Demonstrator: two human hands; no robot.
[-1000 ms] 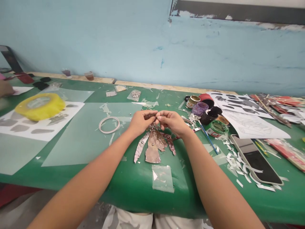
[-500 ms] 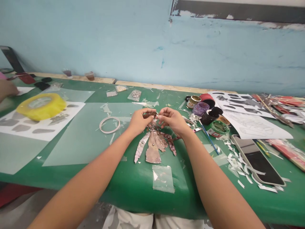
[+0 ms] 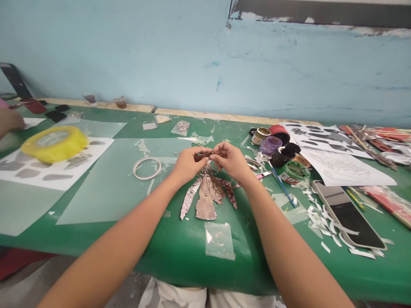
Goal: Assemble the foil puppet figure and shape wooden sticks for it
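Note:
My left hand (image 3: 190, 164) is closed around a thin dark brown piece (image 3: 202, 157), held level between thumb and fingers. Fingertips of my right hand (image 3: 228, 159) are pinched together at the right end of that piece, and what lies between them is too small to make out. Just below both hands, a coppery pink figure of cut, crinkled strips (image 3: 206, 201) lies fanned out on the green table (image 3: 180, 252). Small silver beads sit on some strips. My fingers hide its upper end.
A white tape ring (image 3: 147, 168) lies left, a yellow tape roll (image 3: 55, 143) farther left. On the right are paint jars (image 3: 294, 172), a blue brush (image 3: 282, 186), a phone (image 3: 349, 216) and paper scraps. Another person's hand (image 3: 11, 120) shows at the far left.
My right fingertips have shifted slightly left and come together at the brown piece's end. My left hand keeps its hold, and the strip figure stays in place.

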